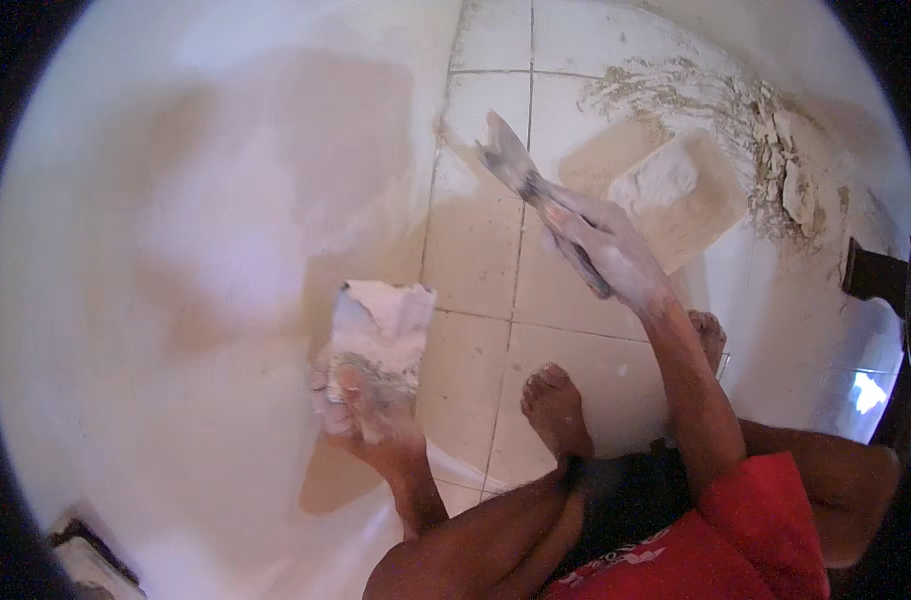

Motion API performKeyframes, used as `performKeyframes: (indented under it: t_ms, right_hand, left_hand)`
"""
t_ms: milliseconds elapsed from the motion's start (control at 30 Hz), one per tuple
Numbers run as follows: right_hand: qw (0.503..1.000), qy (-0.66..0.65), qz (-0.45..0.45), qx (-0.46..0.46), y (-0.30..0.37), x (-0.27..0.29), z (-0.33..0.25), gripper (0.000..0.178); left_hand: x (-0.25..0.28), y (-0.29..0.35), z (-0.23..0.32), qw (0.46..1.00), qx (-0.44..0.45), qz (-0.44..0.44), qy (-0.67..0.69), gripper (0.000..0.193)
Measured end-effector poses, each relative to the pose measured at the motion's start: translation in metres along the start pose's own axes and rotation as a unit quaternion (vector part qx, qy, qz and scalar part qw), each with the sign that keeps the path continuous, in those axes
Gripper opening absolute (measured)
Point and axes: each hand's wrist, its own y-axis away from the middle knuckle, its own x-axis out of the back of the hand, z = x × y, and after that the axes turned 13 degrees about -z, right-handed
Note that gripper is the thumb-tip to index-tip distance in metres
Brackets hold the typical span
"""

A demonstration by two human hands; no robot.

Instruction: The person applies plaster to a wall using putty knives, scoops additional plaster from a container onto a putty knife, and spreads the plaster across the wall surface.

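My left hand [363,405] grips the near end of a flat rectangular plate [385,310] coated with white paste. Its thumb lies across the smeared top, close to the pale wall. In my right hand [610,245] is a putty knife [510,160], its paste-smeared blade pointing up and to the left, apart from the plate. The handle's dark end sticks out below the palm. Both hands are whitened with paste. Just beyond my right hand, a pale rectangular tub [710,205] with white paste in it rests on the floor.
A smooth whitish wall [225,250] fills the left side, with damp-looking darker patches. Dried paste lumps [790,175] and smears lie on the tiled floor [475,380] at the far right. A dark furniture leg [875,270] stands at the right edge. My bare foot [555,410] is between my hands.
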Motion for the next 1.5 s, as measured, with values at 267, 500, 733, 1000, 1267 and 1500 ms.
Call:
performKeyframes:
  t_ms: [267,500,733,1000,1267,1500]
  right_hand:
    - [0.993,-0.046,0.042,0.098,-0.107,0.004,0.024,0.039]
    - [0.984,-0.020,0.098,0.149,-0.151,-0.023,0.035,0.043]
    - [0.962,-0.026,0.122,0.244,-0.156,-0.103,0.071,0.054]
    - [0.976,-0.030,-0.024,0.216,-0.085,-0.109,0.110,0.051]
    - [0.975,-0.027,0.075,0.205,-0.159,0.017,0.053,0.038]
    - [0.974,0.060,-0.021,0.218,-0.151,0.002,0.068,0.039]
  left_hand:
    - [-0.015,0.026,-0.020,0.986,0.133,-0.097,-0.002,0.038]
    - [-0.027,0.028,-0.029,0.985,0.146,-0.093,0.020,0.044]
    - [-0.022,0.036,-0.028,0.990,0.135,0.009,0.038,0.048]
    - [-0.032,0.029,-0.025,0.993,0.094,0.031,0.058,0.036]
    - [-0.022,0.031,-0.028,0.988,0.127,0.014,0.087,0.040]
    - [-0.008,0.033,-0.034,0.982,0.143,0.019,0.117,0.042]
